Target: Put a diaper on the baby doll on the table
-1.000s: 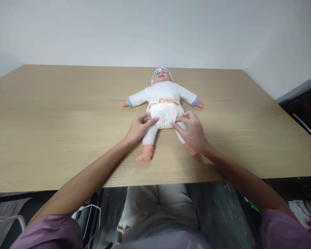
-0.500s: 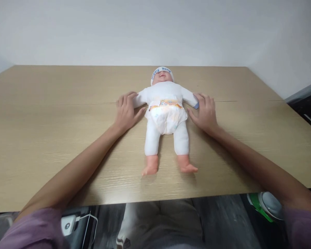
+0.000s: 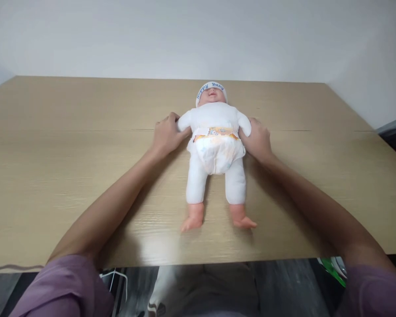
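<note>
On the left, the left hand (image 3: 166,133) is curled around the lower part of the doll's nearer arm, its thumb pointing in toward the body. Between the hands, the doll (image 3: 213,112) lies face up on the wooden table (image 3: 69,176), its long axis running almost straight from near edge to far: capped head pointing away, bare feet toward the person, toes turned outward. A diaper (image 3: 218,152) wraps its hips. On the right, the right hand (image 3: 258,140) closes around the other arm.
</note>
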The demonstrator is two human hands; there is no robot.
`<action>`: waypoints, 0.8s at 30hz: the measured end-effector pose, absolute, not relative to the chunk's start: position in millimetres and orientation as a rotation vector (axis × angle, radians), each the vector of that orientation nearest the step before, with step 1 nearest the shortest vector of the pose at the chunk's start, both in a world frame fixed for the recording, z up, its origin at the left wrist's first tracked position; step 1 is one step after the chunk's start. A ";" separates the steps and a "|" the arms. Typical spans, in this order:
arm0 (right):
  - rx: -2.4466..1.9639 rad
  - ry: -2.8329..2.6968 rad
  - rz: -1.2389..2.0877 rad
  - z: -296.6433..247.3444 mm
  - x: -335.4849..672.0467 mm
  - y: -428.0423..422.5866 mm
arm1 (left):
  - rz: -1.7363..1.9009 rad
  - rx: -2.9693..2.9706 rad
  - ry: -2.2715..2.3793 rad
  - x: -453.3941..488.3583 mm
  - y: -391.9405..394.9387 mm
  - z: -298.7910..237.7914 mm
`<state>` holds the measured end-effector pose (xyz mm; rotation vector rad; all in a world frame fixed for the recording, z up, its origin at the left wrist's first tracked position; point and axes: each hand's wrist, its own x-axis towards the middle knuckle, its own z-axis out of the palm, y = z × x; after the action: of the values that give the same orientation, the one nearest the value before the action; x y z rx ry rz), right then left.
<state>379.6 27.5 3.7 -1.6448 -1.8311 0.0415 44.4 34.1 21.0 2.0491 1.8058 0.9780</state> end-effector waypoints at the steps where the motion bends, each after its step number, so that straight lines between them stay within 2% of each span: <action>1: -1.659 -1.793 0.079 6.9 376.0 24.3 | 0.990 1.962 1.808 49.2 28.1 27.8; 6: -1.596 -1.742 0.355 33.2 382.4 -23.1 | 0.939 1.669 1.767 56.0 -46.4 71.5; 10: -1.424 -1.810 0.563 61.8 404.7 -105.5 | 0.984 1.625 1.652 64.6 -175.4 85.9; 17: -1.271 -2.083 0.939 88.5 424.6 -283.6 | 0.748 1.529 1.613 75.1 -428.2 17.2; 20: -1.203 -2.184 1.089 78.4 418.8 -334.5 | 0.669 1.524 1.588 62.3 -489.2 -5.4; 24: -1.218 -2.229 1.128 40.3 398.4 -364.9 | 0.562 1.398 1.638 54.4 -524.0 -13.7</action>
<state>398.4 -364.9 40.3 -1.2180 -2.2286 1.1275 54.4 -524.0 -13.7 1.3975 1.6384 0.5619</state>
